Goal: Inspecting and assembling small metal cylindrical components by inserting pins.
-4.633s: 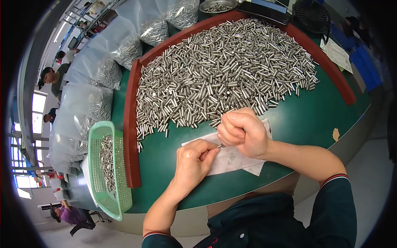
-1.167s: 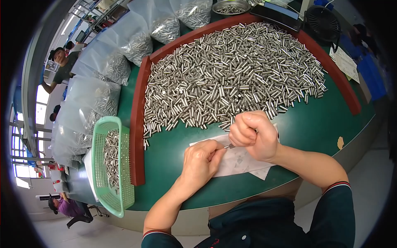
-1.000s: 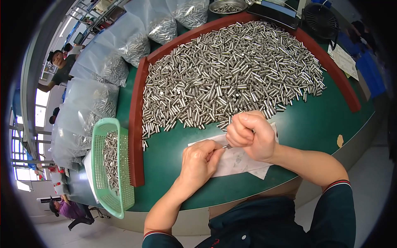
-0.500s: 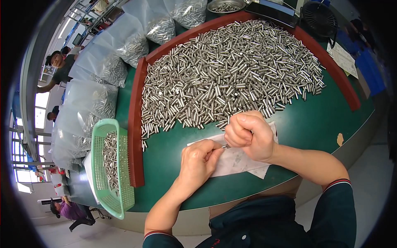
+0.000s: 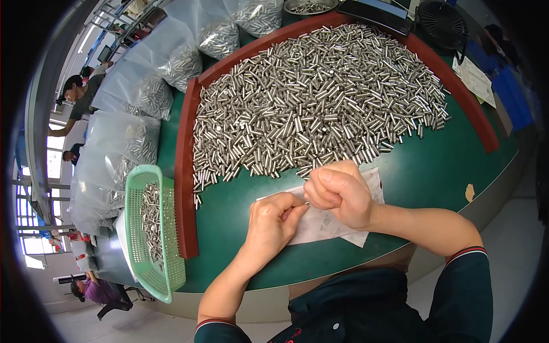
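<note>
One small metal piece (image 5: 307, 203) shows between the two hands. The left hand (image 5: 269, 220) pinches it between thumb and forefinger; the right hand (image 5: 342, 194) is clenched just beside it, and what it encloses cannot be told. This piece seems partway through handling, not yet set down. Ahead of both hands, one heap of metal pins (image 5: 311, 103), far too many to count, lies loose on the worktop (image 5: 423, 183). Left of the left hand, one green basket (image 5: 176, 277) holds a much smaller lot. By that measure most pins appear left to handle, though which lot is finished is unclear. Beneath the hands lies pale cloth (image 5: 311, 230); beyond, leftward, stand at least five filled bags (image 5: 257, 20).
</note>
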Available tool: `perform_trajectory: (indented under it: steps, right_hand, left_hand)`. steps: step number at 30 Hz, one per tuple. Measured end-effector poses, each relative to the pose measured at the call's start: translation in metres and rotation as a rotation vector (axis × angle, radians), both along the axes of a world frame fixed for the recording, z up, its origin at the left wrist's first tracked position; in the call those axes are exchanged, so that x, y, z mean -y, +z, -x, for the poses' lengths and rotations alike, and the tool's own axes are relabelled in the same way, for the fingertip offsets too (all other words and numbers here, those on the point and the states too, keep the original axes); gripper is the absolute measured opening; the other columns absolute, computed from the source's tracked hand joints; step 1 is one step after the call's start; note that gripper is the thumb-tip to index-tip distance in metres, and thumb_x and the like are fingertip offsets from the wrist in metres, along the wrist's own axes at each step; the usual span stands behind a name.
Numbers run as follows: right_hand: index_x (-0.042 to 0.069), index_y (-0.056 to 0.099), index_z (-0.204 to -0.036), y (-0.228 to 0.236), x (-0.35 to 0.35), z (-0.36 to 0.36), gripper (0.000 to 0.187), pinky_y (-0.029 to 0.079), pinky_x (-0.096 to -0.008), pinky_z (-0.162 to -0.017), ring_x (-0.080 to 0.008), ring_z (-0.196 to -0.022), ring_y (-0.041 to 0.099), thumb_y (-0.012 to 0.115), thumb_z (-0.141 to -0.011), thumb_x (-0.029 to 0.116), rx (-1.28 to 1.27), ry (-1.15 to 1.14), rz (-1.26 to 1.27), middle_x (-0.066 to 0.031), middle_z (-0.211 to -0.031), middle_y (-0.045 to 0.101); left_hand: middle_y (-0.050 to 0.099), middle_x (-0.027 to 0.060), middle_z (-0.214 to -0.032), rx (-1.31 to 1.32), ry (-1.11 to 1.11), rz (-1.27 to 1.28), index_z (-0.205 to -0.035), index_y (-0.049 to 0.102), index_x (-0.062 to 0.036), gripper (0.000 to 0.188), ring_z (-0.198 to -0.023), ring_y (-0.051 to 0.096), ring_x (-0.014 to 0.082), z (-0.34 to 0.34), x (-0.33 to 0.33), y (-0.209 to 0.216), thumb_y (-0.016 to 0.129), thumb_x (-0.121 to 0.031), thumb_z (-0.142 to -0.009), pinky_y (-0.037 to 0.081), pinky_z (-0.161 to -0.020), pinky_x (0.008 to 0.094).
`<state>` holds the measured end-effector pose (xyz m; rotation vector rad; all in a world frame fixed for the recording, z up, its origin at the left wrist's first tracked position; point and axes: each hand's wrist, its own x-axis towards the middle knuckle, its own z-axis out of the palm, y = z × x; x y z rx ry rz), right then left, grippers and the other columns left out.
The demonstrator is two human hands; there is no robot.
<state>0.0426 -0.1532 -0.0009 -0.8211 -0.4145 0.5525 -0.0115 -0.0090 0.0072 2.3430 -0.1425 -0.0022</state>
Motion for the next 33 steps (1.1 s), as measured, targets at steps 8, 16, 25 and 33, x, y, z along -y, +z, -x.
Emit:
perform_trajectory:
  steps: [8, 16, 25, 33]
  right_hand:
    - [0.009, 0.026, -0.049, 0.001, -0.002, 0.002, 0.038, 0.019, -0.0237, -0.043, -0.0081, -0.043, 0.022, 0.036, -0.085, 0.017, 0.037, -0.012, 0.051, 0.0022, -0.046, 0.025]
    - [0.012, 0.027, -0.047, 0.005, 0.005, -0.010, 0.037, 0.017, -0.0257, -0.040, -0.0089, -0.038, 0.016, 0.034, -0.083, 0.020, -0.114, 0.014, -0.117, 0.0020, -0.040, 0.024]
    - [0.012, 0.026, -0.047, 0.003, 0.004, -0.006, 0.037, 0.016, -0.0256, -0.040, -0.0093, -0.037, 0.015, 0.034, -0.083, 0.021, -0.147, 0.016, -0.042, 0.0021, -0.039, 0.023]
    - [0.013, 0.027, -0.047, 0.002, 0.004, -0.010, 0.039, 0.016, -0.0255, -0.039, -0.0090, -0.037, 0.015, 0.033, -0.084, 0.023, -0.153, 0.030, -0.049, 0.0022, -0.039, 0.024]
  left_hand:
    - [0.048, 0.0098, -0.051, 0.014, 0.022, 0.087, -0.065, 0.056, 0.0001, 0.008, -0.042, 0.044, 0.0202, 0.000, 0.001, -0.009, 0.064, -0.002, -0.067, 0.036, -0.042, 0.0308]
    - [0.051, 0.0001, -0.077, -0.219, 0.028, 0.585, -0.081, 0.053, -0.0033, 0.009, -0.056, 0.036, 0.0037, -0.004, -0.025, -0.004, 0.059, -0.009, -0.078, 0.029, -0.050, 0.0165]
    - [0.055, 0.0055, -0.078, -0.527, 0.186, 1.377, -0.097, 0.054, 0.0032, 0.018, -0.054, 0.035, 0.0037, -0.011, -0.045, -0.003, 0.051, -0.011, -0.085, 0.030, -0.047, 0.0162]
    - [0.055, 0.0077, -0.077, -0.509, 0.240, 1.392, -0.094, 0.053, 0.0022, 0.023, -0.056, 0.038, 0.0067, -0.014, -0.048, 0.001, 0.044, -0.018, -0.088, 0.031, -0.048, 0.0187]
